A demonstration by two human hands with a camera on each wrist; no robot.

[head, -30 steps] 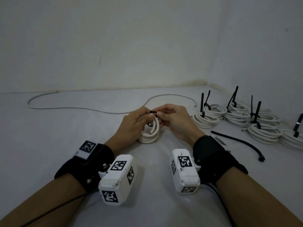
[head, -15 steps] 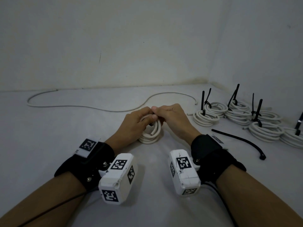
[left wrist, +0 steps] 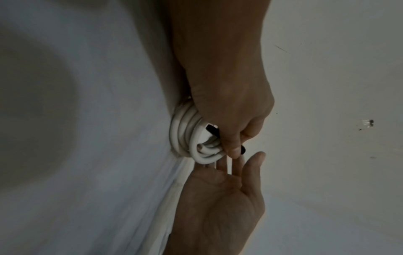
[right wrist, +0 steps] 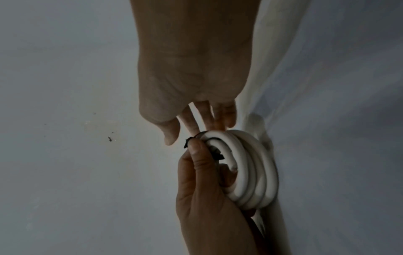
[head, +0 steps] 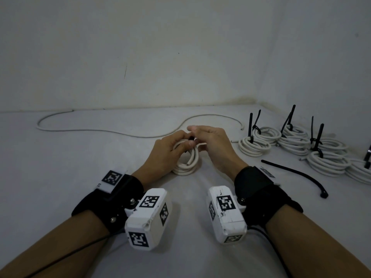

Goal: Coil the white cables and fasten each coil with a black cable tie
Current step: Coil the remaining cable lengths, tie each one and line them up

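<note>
Since half a second earlier, the right hand (head: pixel 210 146) had let go: its fingers, which had been pinched against the left hand's over the coil, were now straight and spread, holding nothing, with the fingertips just beside the coil. The left hand (head: pixel 167 152) kept its grip, fingers curled round the white cable coil (head: pixel 187 160) and the thumb pressing a black cable tie (right wrist: pixel 214 154) against the top of it.

No brand names or readable words showed anywhere. The only markings were square black-and-white coded tags on the white wrist camera (head: pixel 148 217) of each arm and on the black wrist straps.

The coil stood nearly on edge on the pale surface (head: pixel 60 177), at the centre of the head view between the two hands. It was a small ring of about four or five turns of smooth, round white cable, with one cut end poking out toward the right hand. Only short dark pieces of the tie showed at the thumb; how far it wrapped round the coil could not be told.

To the right, a cluster of finished coils (head: pixel 261 143) lay flat, each with a black tie tail sticking upward. A loose black cable tie (head: pixel 297 175) lay near them, running diagonally from the far left to the near right. An uncoiled white cable (head: pixel 100 130) snaked across the far side, along the wall.
</note>
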